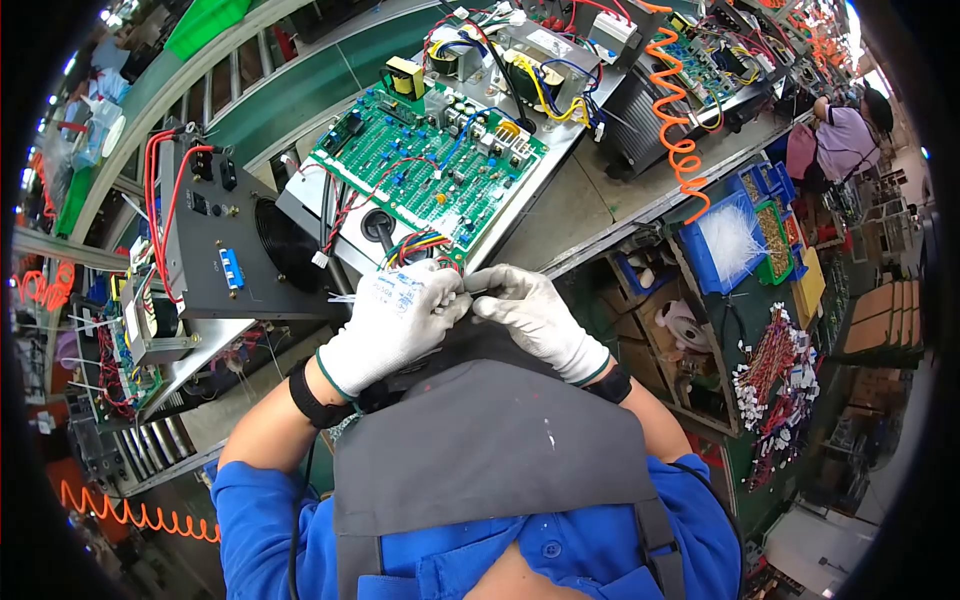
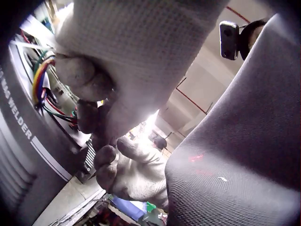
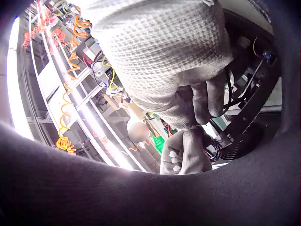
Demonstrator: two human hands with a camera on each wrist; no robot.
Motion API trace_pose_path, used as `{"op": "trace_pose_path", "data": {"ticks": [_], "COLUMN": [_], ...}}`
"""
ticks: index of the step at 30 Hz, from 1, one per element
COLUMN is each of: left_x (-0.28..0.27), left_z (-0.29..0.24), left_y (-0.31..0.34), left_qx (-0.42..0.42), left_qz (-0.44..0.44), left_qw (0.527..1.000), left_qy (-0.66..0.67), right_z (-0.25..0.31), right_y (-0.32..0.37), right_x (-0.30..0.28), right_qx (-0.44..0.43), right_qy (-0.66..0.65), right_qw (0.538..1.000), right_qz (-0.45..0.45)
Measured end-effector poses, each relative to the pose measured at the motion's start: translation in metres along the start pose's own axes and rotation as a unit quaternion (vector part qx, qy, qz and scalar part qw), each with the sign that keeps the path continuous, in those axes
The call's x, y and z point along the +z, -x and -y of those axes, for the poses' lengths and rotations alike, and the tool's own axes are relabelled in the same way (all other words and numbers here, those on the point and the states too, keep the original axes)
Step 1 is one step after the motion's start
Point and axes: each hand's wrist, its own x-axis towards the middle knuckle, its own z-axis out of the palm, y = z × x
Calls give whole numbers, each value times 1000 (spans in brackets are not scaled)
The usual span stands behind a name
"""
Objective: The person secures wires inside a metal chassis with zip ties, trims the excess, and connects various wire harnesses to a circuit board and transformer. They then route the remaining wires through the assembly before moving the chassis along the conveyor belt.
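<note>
Factory room, long assembly line, bright overhead strip lights in the right wrist view. A grey bench (image 1: 590, 200) ran diagonally through the head view, with a green conveyor rail (image 1: 300, 90) along its far edge. A second person (image 1: 845, 135) stood at the far right end of the bench.

An open welder chassis (image 1: 545, 170) sat at the near edge of the bench, in the middle. A green circuit board (image 1: 430, 160) lay flat on top of it. A black front panel (image 1: 215, 250) with a round fan (image 1: 285, 245) stood against its left side. More opened units (image 1: 690, 70) sat further along toward the far right corner. An orange coiled hose (image 1: 680, 120) hung down across the bench between them.

Below the bench's near right edge were a blue bin (image 1: 730, 240) of white ties and a heap of short wire leads (image 1: 775, 365). A grey apron (image 1: 490, 440) filled the bottom of the view.

Both hands wore white gloves and were together, fingertips touching, just off the near edge of the bench below the board. The left hand (image 1: 395, 320) had its fingers curled, pinching the coloured wire bundle (image 1: 425, 247) coming off the board's near edge. The right hand (image 1: 535, 315) pinched the same bundle's end. The exact piece between the fingertips was hidden.
</note>
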Motion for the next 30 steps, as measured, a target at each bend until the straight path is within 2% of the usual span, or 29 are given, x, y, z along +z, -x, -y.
{"op": "trace_pose_path", "data": {"ticks": [6, 8, 9, 10, 13, 16, 17, 18, 19, 20, 22, 24, 26, 27, 30], "left_x": [2, 4, 5, 7, 15, 18, 15, 6, -3, -7, -2, 2, 0, -2, 3], "left_z": [-1, 11, 14, 17, 33, 55, 53, 51, 42, 34, 32, 32, 28, 27, 31], "left_y": [4, 1, 1, 1, 1, 7, 10, 19, 26, 31, 31, 25, 22, 21, 17], "left_qx": [-53, -62, -28, -31, 39, 62, 103, 160, 183, 207, 235, 254, 244, 232, 225], "left_qz": [-73, -79, -100, -101, -127, -168, -203, -169, -102, -34, 13, 8, -2, -7, -41], "left_qw": [995, 995, 995, 994, 990, 983, 973, 971, 973, 968, 955, 950, 948, 945, 942], "left_qy": [31, -4, -1, 0, -46, -41, -41, -53, -97, -140, -180, -180, -204, -231, -244], "right_z": [-3, -9, -8, -6, 4, 52, 62, 73, 83, 85, 83, 79, 83, 82, 87], "right_y": [14, 14, 12, 8, -7, -3, -5, -9, -19, -24, -37, -56, -73, -80, -87], "right_x": [2, 7, 11, 16, 24, 24, 19, 13, 6, 10, 25, 30, 34, 33, 32], "right_qx": [-13, -125, -87, -85, -152, -130, -192, -252, -319, -317, -337, -315, -307, -312, -277], "right_qy": [49, 224, 196, 196, 320, 342, 362, 380, 573, 576, 704, 722, 754, 739, 745], "right_qw": [999, 966, 976, 976, 926, 926, 909, 888, 749, 748, 594, 576, 534, 552, 546], "right_qz": [-18, 44, 46, 48, 132, 94, 73, 52, 91, 92, 193, 219, 227, 229, 265]}}
